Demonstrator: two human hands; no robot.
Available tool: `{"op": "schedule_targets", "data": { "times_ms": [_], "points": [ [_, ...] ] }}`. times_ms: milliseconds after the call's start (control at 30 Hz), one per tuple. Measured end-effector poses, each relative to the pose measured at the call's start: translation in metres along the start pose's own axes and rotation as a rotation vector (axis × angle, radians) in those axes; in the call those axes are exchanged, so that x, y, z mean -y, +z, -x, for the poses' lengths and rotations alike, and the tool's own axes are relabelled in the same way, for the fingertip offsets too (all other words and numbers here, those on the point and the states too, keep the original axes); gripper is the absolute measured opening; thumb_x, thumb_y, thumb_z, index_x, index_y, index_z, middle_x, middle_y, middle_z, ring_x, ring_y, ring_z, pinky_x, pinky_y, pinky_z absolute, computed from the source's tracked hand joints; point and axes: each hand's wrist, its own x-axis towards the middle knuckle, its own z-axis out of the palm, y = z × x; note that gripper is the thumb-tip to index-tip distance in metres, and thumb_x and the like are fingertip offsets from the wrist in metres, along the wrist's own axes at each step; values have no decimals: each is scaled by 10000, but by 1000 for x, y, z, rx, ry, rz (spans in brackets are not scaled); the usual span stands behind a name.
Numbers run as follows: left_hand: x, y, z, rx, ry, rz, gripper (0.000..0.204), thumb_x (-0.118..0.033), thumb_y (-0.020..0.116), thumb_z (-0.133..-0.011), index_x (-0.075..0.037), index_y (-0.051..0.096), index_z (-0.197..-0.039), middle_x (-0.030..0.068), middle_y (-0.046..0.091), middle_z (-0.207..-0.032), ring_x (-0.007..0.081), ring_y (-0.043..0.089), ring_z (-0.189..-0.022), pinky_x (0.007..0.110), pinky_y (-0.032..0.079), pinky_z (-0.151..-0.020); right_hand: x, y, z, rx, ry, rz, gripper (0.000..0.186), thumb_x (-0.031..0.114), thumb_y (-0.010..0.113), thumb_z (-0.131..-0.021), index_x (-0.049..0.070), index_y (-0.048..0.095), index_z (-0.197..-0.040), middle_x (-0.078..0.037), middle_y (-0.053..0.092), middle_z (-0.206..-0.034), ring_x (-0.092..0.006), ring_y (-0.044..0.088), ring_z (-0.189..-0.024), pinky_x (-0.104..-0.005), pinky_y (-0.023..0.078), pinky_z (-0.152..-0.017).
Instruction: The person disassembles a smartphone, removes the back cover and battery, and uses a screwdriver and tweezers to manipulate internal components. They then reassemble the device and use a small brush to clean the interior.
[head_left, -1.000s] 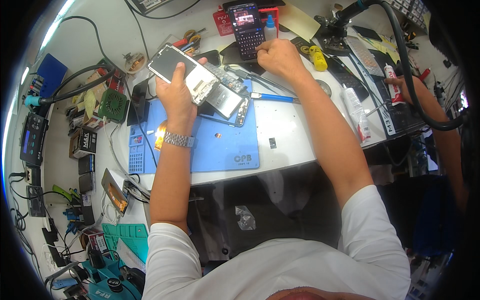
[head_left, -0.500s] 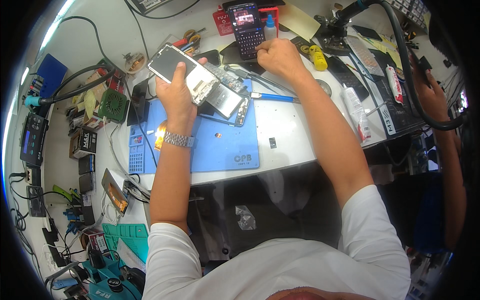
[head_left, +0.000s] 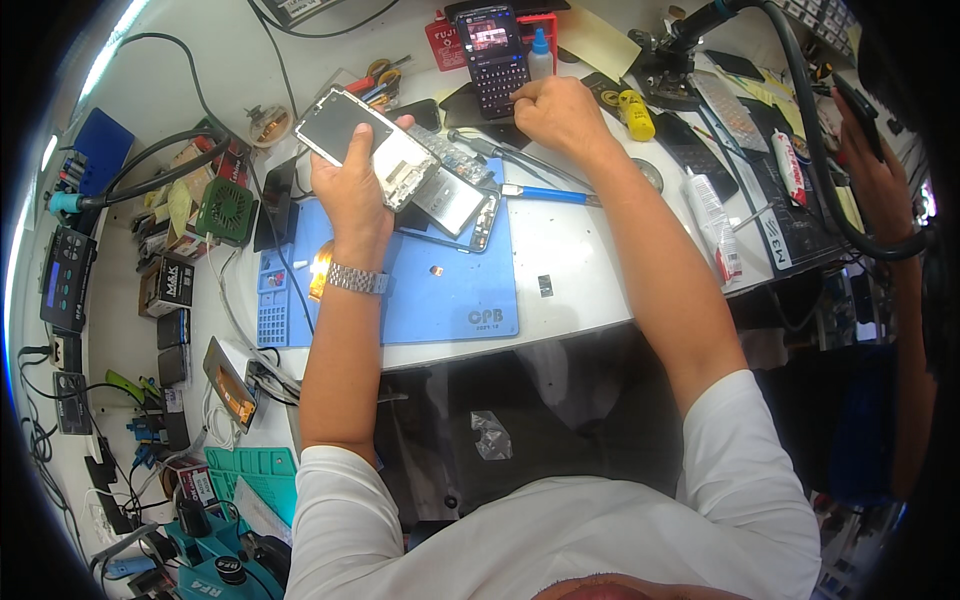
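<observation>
A glossy white bench (head_left: 580,270) with a curved front edge spans the middle of the frame, backed by a pale wall (head_left: 210,30) at the top. Left of centre on the bench lies a flat, light-blue rectangular mat (head_left: 430,310), with moulded compartments down its left side.

At upper centre stands a slim black smartphone (head_left: 490,65) with a lit screen. Left of it, the person's left hand (head_left: 350,180) grips a white-framed rectangular phone part with a smooth dark panel (head_left: 410,165), thumb flat across its face. Below that part, an opened phone body with a silver battery (head_left: 450,202) rests partly over the mat. To its right lie a blue-handled slender tool (head_left: 548,194) and, farther up, a rounded yellow plastic bottle (head_left: 636,115).

The right hand (head_left: 562,115) is curled, index finger extended at the smartphone's lower screen; whether it presses the glass, or the folded fingers hold anything, cannot be told. At far right, another person's hand (head_left: 880,195), dim near the rim, holds a dark flat object (head_left: 858,115), its kind unclear.
</observation>
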Motion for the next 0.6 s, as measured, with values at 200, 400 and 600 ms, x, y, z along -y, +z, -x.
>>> {"op": "schedule_targets", "data": {
  "times_ms": [200,400,600],
  "points": [
    [1,0,0,9,11,24,301,34,577,-1070,25,524,-1366,183,707,-1187,413,802,-1034,477,719,-857,0,0,0,-5,0,-8,367,243,604,-869,126,880,-1081,-234,805,-1073,-423,760,-1063,-466,588,-1028],
    [2,-2,-1,22,26,10,315,40,587,-1064,24,531,-1374,178,709,-1179,407,802,-1034,479,719,-858,0,-2,1,-1,5,-1,366,245,604,-873,132,881,-1084,-234,805,-1074,-422,761,-1063,-464,587,-1032],
    [2,-2,-1,12,14,-1,349,59,611,-1047,17,540,-1386,168,710,-1169,401,802,-1036,476,718,-867,2,-4,1,10,4,18,372,239,598,-867,129,882,-1081,-235,805,-1069,-421,763,-1061,-462,588,-1033]
  ]
}}
